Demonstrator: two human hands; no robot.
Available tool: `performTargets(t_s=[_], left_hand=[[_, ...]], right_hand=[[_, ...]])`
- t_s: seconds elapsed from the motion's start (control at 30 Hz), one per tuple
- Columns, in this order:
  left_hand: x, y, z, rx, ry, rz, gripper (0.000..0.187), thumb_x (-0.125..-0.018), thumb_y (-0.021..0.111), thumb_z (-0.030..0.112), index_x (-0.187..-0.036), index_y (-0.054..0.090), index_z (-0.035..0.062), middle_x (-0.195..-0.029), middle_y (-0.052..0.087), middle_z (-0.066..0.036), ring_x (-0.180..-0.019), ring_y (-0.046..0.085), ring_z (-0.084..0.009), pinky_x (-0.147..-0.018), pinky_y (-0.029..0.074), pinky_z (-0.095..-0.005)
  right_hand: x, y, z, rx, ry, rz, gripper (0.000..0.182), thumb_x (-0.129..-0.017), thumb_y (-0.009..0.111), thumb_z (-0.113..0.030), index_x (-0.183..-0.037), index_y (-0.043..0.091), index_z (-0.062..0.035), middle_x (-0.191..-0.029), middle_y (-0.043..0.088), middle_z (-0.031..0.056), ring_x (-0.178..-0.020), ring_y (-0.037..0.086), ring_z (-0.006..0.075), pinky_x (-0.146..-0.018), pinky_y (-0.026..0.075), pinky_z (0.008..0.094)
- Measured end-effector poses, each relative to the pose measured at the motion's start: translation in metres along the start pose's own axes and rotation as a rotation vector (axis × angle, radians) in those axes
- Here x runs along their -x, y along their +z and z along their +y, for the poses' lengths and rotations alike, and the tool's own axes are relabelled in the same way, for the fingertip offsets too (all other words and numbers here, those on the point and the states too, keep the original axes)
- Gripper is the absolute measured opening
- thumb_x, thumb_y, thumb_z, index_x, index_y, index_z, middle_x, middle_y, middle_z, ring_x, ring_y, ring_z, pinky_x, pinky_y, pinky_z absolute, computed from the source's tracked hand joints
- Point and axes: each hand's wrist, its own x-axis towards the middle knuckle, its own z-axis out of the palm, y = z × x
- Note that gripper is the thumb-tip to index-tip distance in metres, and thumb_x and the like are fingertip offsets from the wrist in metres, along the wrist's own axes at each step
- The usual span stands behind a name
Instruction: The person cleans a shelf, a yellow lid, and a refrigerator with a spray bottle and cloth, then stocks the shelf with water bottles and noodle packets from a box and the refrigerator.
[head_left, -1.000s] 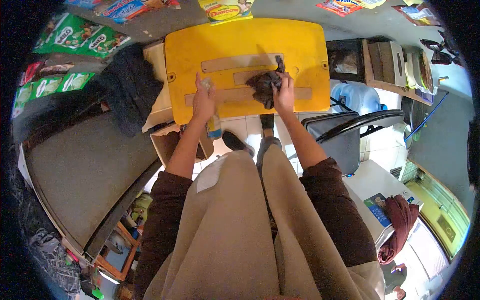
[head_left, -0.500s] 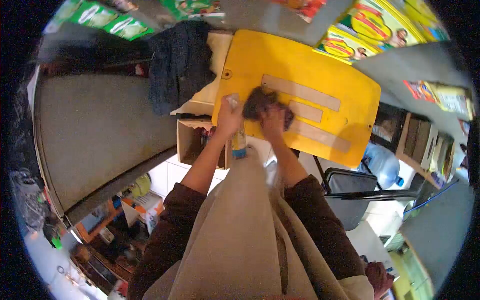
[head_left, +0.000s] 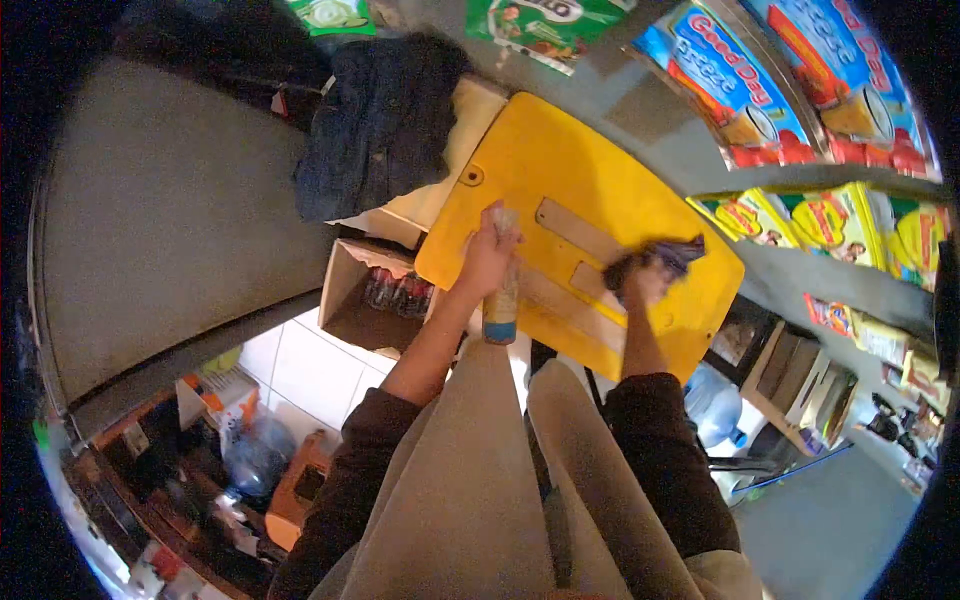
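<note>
My left hand (head_left: 487, 255) is wrapped round an upright, slim bottle (head_left: 500, 315) with a pale body and a blue band near its base. The bottle's top is partly hidden by my fingers. My right hand (head_left: 650, 285), a little blurred, presses a crumpled dark purple cloth (head_left: 680, 252) onto the yellow board (head_left: 560, 140). Beneath the cloth lie bare wood-coloured strips (head_left: 575, 230) set across the board, one partly covered. The left hand is over the board's near left edge.
Dark folded clothing (head_left: 375, 130) drapes over the left side, above an open cardboard box (head_left: 345, 295) with small bottles inside. Hanging sachets (head_left: 720, 80) line the upper right. A blue water jug (head_left: 712, 405) stands below the board's right end.
My right hand has slid the cloth rightward across the board, from its left half to its right half. My left hand still grips the bottle. The camera view has turned and shifted.
</note>
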Motion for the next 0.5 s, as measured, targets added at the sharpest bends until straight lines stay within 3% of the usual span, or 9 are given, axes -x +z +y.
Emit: performTargets(t_s=[0.07,0.1,0.17,0.2,0.23,0.3,0.33,0.4,0.5], left_hand=[[0.008,0.0,-0.005,0.081,0.041,0.149,0.057,-0.084,0.047,0.029,-0.127,0.023,0.0005,-0.095,0.056,-0.023,-0.086,0.055,-0.0375,-0.073,0.043,-0.0418],[0.012,-0.002,-0.01,0.096,0.04,0.163,0.057,-0.084,0.047,0.029,-0.127,0.023,0.0005,-0.095,0.056,-0.023,-0.086,0.055,-0.0375,-0.073,0.043,-0.0418],[0.016,-0.01,-0.025,-0.124,0.111,0.234,0.062,-0.086,0.045,0.033,-0.131,0.017,0.0019,-0.1,0.055,-0.022,-0.089,0.056,-0.0333,-0.077,0.043,-0.0391],[0.021,-0.015,-0.03,-0.11,0.116,0.256,0.062,-0.086,0.045,0.033,-0.131,0.017,0.0019,-0.1,0.055,-0.022,-0.089,0.056,-0.0333,-0.077,0.043,-0.0391],[0.026,-0.02,-0.033,-0.026,0.081,0.26,0.062,-0.085,0.045,0.034,-0.131,0.018,0.0019,-0.101,0.054,-0.022,-0.091,0.056,-0.0322,-0.078,0.043,-0.0379],[0.037,-0.03,-0.023,-0.038,0.103,0.338,0.06,-0.085,0.047,0.034,-0.13,0.022,0.0017,-0.102,0.055,-0.019,-0.087,0.057,-0.0286,-0.077,0.043,-0.0347],[0.044,-0.038,-0.013,-0.049,0.096,0.346,0.06,-0.085,0.047,0.034,-0.13,0.022,0.0017,-0.102,0.055,-0.019,-0.087,0.057,-0.0286,-0.077,0.043,-0.0347],[0.052,-0.056,-0.009,0.095,-0.031,0.254,0.057,-0.086,0.048,0.028,-0.13,0.024,0.0018,-0.1,0.056,-0.016,-0.077,0.057,-0.0213,-0.072,0.044,-0.031],[0.059,-0.076,-0.013,-0.02,0.082,0.348,0.051,-0.086,0.047,0.021,-0.129,0.026,0.0019,-0.096,0.055,-0.012,-0.071,0.053,-0.0133,-0.064,0.044,-0.0264]], right_hand=[[-0.001,0.102,-0.025,-0.035,-0.777,0.479,0.041,-0.076,0.049,-0.032,-0.11,0.046,-0.01,-0.103,0.051,0.0183,-0.093,0.05,0.0336,-0.078,0.04,0.0494],[0.026,0.124,-0.051,-0.268,-1.012,0.338,0.038,-0.076,0.047,-0.03,-0.109,0.048,-0.01,-0.103,0.052,0.0166,-0.094,0.05,0.0333,-0.08,0.039,0.0493],[0.145,-0.019,-0.107,0.068,-1.024,-0.344,0.032,-0.079,0.046,-0.027,-0.097,0.054,-0.0024,-0.104,0.051,0.0165,-0.087,0.053,0.0359,-0.072,0.045,0.0451],[0.17,-0.033,-0.117,0.255,-1.215,-0.357,0.031,-0.081,0.045,-0.028,-0.092,0.055,-0.0011,-0.095,0.053,0.0161,-0.087,0.054,0.035,-0.073,0.044,0.0462],[0.181,0.023,-0.108,-0.053,-1.344,-0.12,0.033,-0.081,0.045,-0.03,-0.089,0.055,0.0,-0.091,0.054,0.0177,-0.086,0.053,0.0352,-0.073,0.043,0.0462],[0.18,0.038,-0.118,-0.389,-1.449,0.119,0.036,-0.082,0.045,-0.033,-0.087,0.055,0.0011,-0.088,0.054,0.0193,-0.086,0.053,0.0353,-0.074,0.043,0.0461],[0.16,0.028,-0.124,-0.302,-1.47,-0.191,0.039,-0.081,0.046,-0.037,-0.086,0.055,0.0012,-0.087,0.054,0.0209,-0.086,0.053,0.0356,-0.074,0.042,0.0456],[0.106,0.011,-0.133,-0.306,-1.468,-0.276,0.04,-0.08,0.048,-0.038,-0.082,0.057,0.0006,-0.083,0.056,0.0186,-0.08,0.053,0.0325,-0.07,0.042,0.0437],[-0.006,-0.007,-0.121,-0.464,-1.02,-0.189,0.041,-0.077,0.052,-0.04,-0.077,0.058,-0.0002,-0.077,0.059,0.0151,-0.071,0.054,0.0278,-0.064,0.042,0.0409]])
